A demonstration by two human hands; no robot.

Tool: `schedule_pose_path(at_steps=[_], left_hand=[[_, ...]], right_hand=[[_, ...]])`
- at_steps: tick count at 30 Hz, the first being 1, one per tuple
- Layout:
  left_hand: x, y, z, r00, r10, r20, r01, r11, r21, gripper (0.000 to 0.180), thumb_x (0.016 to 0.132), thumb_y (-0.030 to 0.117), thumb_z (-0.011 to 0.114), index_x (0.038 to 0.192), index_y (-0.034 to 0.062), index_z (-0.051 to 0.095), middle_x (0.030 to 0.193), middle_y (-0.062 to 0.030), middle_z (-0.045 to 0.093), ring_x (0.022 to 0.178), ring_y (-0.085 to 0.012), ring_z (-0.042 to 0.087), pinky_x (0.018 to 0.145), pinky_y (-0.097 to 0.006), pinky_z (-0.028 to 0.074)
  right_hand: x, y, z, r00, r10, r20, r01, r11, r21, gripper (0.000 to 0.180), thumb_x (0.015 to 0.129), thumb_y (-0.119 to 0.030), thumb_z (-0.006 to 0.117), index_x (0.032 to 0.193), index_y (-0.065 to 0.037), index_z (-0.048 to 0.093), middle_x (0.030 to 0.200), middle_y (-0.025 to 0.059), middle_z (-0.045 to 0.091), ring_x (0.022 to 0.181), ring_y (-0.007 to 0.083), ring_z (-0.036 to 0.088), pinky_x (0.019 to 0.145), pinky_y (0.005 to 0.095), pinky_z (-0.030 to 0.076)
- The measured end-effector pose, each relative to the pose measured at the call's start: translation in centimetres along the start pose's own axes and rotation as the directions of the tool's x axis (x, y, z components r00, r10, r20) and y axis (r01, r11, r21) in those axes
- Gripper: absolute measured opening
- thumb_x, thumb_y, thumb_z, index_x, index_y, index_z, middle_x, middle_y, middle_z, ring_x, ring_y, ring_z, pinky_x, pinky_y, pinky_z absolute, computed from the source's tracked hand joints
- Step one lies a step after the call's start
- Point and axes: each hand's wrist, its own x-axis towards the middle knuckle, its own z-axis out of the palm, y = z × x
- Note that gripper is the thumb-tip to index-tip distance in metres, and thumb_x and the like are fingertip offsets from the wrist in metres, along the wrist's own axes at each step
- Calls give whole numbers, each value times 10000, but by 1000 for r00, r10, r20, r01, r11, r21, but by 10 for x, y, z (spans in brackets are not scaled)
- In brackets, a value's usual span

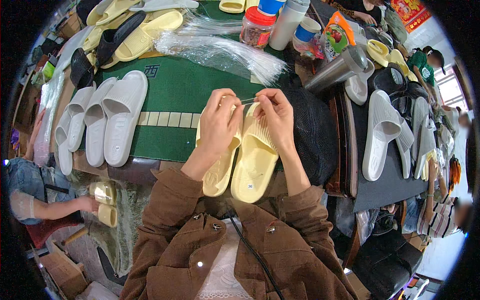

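A pair of pale yellow slide slippers lies at the table's near edge, toes away from me. My left hand (pixel 220 120) is over the strap of the left slipper (pixel 216 176), hiding most of it. My right hand (pixel 277 117) is at the far end of the right slipper (pixel 255 170), its thumb and forefinger pinched together. Between the fingertips of both hands runs a thin clear plastic strand (pixel 248 100), gripped at either side. It crosses just above the slippers' toe ends. Whether it passes through the straps is hidden by my fingers.
A bundle of clear strands (pixel 225 52) lies beyond my hands on the green mat (pixel 175 90). Grey slippers (pixel 125 117) stand at left, more yellow and black ones behind. A red-lidded jar (pixel 257 27), steel tumbler (pixel 337 70) and black mesh bag (pixel 315 135) are right. Co-workers sit both sides.
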Motion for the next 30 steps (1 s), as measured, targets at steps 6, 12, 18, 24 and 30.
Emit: schedule_pose_path(at_steps=[6, 12, 18, 24, 30], left_hand=[[-3, -3, 0, 997, -58, 51, 57, 998, 19, 83, 864, 2, 644, 940, 9, 612, 880, -129, 648, 820, -337, 627, 722, -412, 500], [-4, -7, 3, 998, -42, 42, 42, 999, -12, 83, 871, 6, 635, 953, 9, 642, 895, -139, 677, 796, -340, 631, 723, -413, 503], [-5, -2, 0, 987, -157, 19, 158, 986, -60, 80, 882, 3, 625, 959, 20, 640, 839, -132, 650, 712, -310, 612, 658, -407, 479], [-6, -4, 2, 982, -186, 24, 188, 979, -85, 73, 892, 20, 634, 965, 28, 636, 775, -122, 619, 671, -263, 606, 588, -382, 454], [-6, -6, 4, 992, -107, 63, 112, 991, -74, 81, 879, 32, 659, 959, 31, 654, 771, -116, 632, 648, -264, 601, 588, -381, 459]], right_hand=[[-1, -3, 2, 998, -62, 0, 62, 994, -93, 112, 1024, -108, 555, 1063, -10, 594, 967, 47, 665, 728, 55, 590, 650, 203, 473], [-1, -3, 1, 995, -71, -71, 73, 997, 28, 112, 1029, -108, 542, 1057, -12, 590, 996, 61, 678, 734, 52, 582, 671, 204, 476], [-1, -2, 2, 997, -73, -2, 73, 991, -109, 114, 1020, -100, 544, 1022, 5, 590, 955, 60, 680, 714, 64, 597, 656, 220, 492], [2, 0, 0, 994, -61, -89, 60, 998, -13, 123, 1019, -103, 541, 1010, 0, 608, 952, 53, 679, 715, 58, 589, 654, 216, 483], [0, 1, 3, 1000, -11, 24, 11, 1000, -27, 94, 979, -55, 588, 1022, 21, 623, 921, 45, 691, 702, 61, 610, 620, 212, 487]])
